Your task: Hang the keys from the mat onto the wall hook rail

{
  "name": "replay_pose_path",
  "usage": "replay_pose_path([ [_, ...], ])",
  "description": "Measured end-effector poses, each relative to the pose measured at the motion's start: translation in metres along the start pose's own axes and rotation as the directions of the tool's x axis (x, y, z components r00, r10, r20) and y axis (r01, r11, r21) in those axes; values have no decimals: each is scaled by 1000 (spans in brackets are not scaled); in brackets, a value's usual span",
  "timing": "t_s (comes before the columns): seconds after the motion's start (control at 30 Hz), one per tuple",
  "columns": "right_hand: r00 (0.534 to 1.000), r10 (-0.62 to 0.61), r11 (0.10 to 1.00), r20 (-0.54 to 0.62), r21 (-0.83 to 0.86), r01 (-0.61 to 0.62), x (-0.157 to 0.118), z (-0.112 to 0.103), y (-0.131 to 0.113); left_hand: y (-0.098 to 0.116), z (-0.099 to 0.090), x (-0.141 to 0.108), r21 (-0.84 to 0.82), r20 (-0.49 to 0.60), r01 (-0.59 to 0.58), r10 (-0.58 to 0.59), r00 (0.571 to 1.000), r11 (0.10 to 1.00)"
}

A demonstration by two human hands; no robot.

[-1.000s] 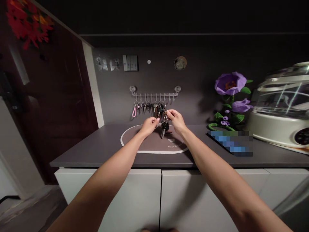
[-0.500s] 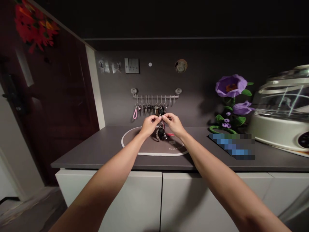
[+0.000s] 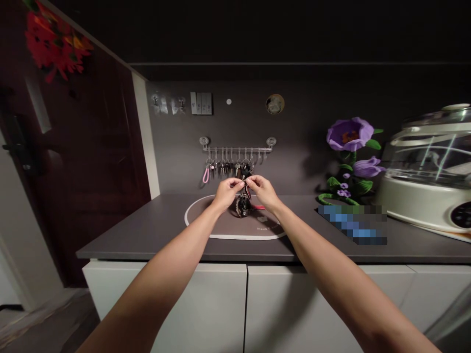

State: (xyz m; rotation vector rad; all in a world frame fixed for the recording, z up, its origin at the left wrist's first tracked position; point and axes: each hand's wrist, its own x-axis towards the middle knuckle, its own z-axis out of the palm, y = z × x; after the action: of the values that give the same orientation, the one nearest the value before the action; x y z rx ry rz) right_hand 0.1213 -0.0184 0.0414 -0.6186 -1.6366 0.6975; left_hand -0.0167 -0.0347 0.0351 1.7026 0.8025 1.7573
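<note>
My left hand (image 3: 227, 193) and my right hand (image 3: 263, 191) meet in front of the hook rail, each with thumb and fingers pinched on the top of a bunch of keys. From their fingertips the bunch (image 3: 243, 206) hangs over an oval brown mat (image 3: 228, 228), with a black charm, a beaded strap and a red tag showing. The ring between the fingers is too small to make out. Behind, several key sets hang from the clear hook rail (image 3: 237, 148), one with a pink loop (image 3: 206, 174).
Purple knitted flowers (image 3: 349, 135) stand on the counter (image 3: 128, 235) at the right, behind a blurred blue item (image 3: 351, 224). A cream appliance (image 3: 427, 196) with a clear top is at the far right. A dark door (image 3: 106, 147) is at the left.
The hanging bunch has swung slightly left and turned between my hands. Both hands keep their pinch in nearly the same place. The view has shifted slightly.
</note>
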Motion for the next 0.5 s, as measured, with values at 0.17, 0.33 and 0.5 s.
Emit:
replay_pose_path([
  [0.17, 995, 80, 991, 60, 107, -86, -3, 2, -1, -4, 0, 1, -55, -45, 18, -21, 999, 998],
  [0.33, 992, 94, 988, 83, 117, -104, -2, 2, 1, -10, 0, 3, -93, -35, 28, -31, 999, 995],
  [0.5, 993, 113, 983, 38, 144, -117, 2, 3, 5, -13, 1, 4, -43, -26, -6, 5, 1000, 999],
])
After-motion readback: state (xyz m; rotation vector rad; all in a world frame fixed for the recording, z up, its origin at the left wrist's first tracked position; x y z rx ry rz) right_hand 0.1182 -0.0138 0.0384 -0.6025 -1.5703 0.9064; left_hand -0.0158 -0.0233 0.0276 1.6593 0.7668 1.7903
